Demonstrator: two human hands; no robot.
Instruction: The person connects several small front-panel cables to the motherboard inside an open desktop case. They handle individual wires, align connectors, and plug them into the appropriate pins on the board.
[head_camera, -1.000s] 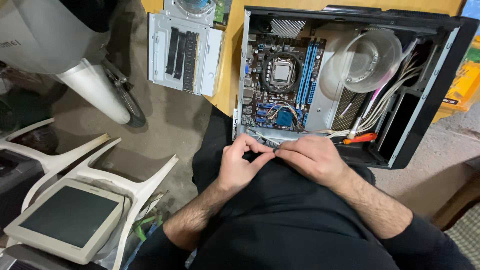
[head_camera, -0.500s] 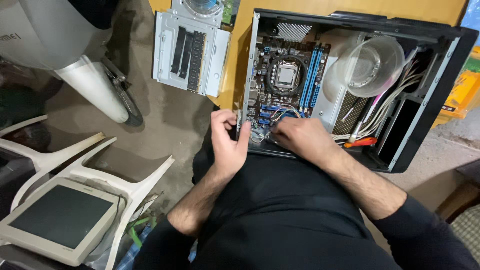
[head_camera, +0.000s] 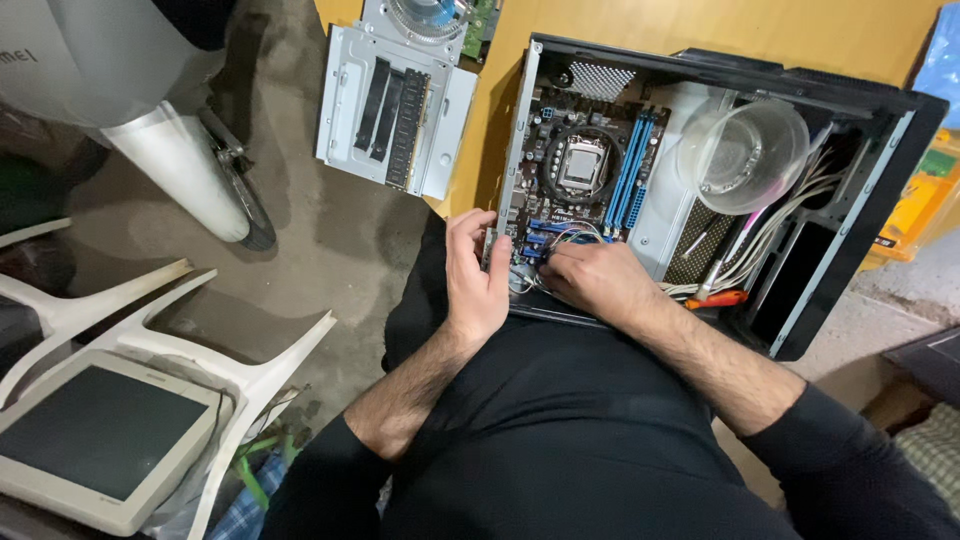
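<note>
Rough grey concrete floor (head_camera: 330, 250) underfoot, stained and dusty. Yellowish wooden tabletop (head_camera: 760, 35) across the upper part of the view, carrying an open black computer case (head_camera: 850, 200) lying on its side. Beside the case to the left, a grey metal drive bracket (head_camera: 395, 110) with dark memory sticks (head_camera: 395, 110) resting on it. On the floor, a white plastic chair (head_camera: 200, 350) with an old beige monitor (head_camera: 95, 440) lying screen-up on it. Grey curved housing with a small wheel (head_camera: 180, 140) at upper left.

Inside the case: motherboard (head_camera: 580, 170) with bare processor socket and blue memory slots, a clear plastic bowl (head_camera: 745, 150) sitting over the drive bay, a loose bundle of pale cables (head_camera: 760, 250), and an orange-handled tool (head_camera: 718, 298) near the lower edge.

Left hand (head_camera: 475, 280) gripping the near-left edge of the case, fingers (head_camera: 470, 225) curled over the metal rim, thumb alongside. Right hand (head_camera: 595, 280) low on the motherboard, fingers bunched together and tucked among the thin front-panel wires (head_camera: 560, 240) at the board's bottom corner; fingertips hidden, so whether pinching a wire cannot be told. Wires right at the fingers, between both hands.
</note>
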